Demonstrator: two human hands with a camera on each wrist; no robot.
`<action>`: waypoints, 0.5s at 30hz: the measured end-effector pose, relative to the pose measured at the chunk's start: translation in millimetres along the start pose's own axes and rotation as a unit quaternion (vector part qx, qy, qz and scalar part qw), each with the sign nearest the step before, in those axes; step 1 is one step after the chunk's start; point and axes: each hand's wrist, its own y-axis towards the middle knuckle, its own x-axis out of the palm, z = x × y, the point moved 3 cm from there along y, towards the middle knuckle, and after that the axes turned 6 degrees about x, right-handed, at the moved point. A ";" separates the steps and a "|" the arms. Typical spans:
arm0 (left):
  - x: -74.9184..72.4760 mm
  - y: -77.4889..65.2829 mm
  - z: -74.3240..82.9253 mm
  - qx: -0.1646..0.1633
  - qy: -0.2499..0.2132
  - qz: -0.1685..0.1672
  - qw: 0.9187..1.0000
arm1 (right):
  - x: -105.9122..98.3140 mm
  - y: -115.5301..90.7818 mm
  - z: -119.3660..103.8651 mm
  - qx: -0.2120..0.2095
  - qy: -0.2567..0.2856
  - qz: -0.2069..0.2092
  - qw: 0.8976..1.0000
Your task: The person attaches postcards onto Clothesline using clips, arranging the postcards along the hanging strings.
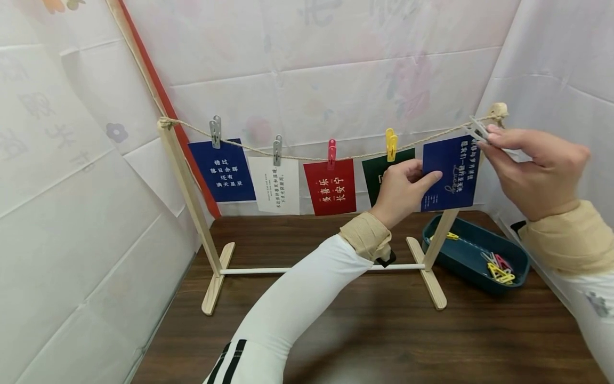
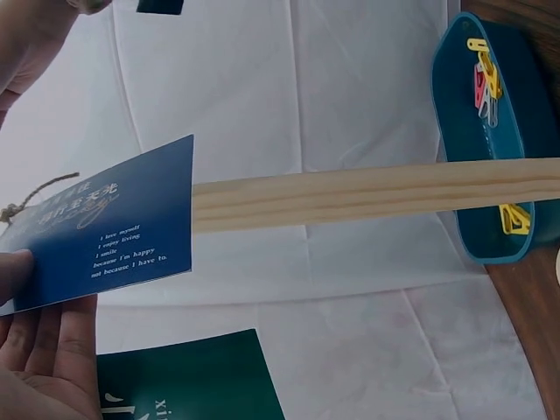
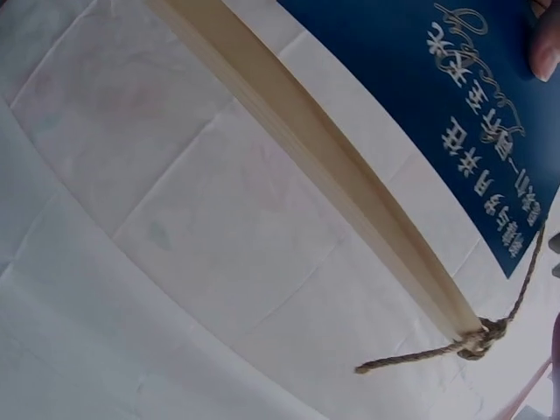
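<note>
A dark blue card (image 1: 451, 178) with white and gold lettering hangs at the right end of the twine line (image 1: 307, 158), its top edge at the twine. My left hand (image 1: 398, 194) pinches the card's left side, thumb in front and fingers behind, as the left wrist view shows. My right hand (image 1: 539, 170) pinches a grey clothespin (image 1: 477, 130) between thumb and fingers, at the card's upper right corner beside the twine. In the right wrist view the card (image 3: 420, 96) fills the top right, near the knotted twine end (image 3: 481, 339); the clothespin is out of sight there.
Left along the twine hang another blue card (image 1: 221, 173), a white card (image 1: 275, 186), a red card (image 1: 330, 189) and a green card (image 1: 371, 173), each under a clothespin. A wooden post (image 1: 189, 197) holds each end. The teal tray (image 1: 460, 274) behind the right post contains loose clothespins.
</note>
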 end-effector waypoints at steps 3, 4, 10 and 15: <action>-0.2 1.3 -0.1 0.000 0.004 0.001 1.000 | 1.0 3.0 -4.8 -0.015 -0.033 -0.024 0.999; -0.3 1.6 -0.2 0.001 0.004 0.000 1.000 | 1.4 4.3 -5.8 -0.018 -0.041 -0.032 0.998; 1.4 3.2 0.3 0.000 0.001 -0.011 1.000 | 2.5 15.5 -5.5 -0.041 -0.082 -0.087 0.992; 2.8 3.4 0.5 -0.007 0.000 -0.013 1.000 | 4.8 28.5 -1.3 -0.059 -0.082 -0.129 0.986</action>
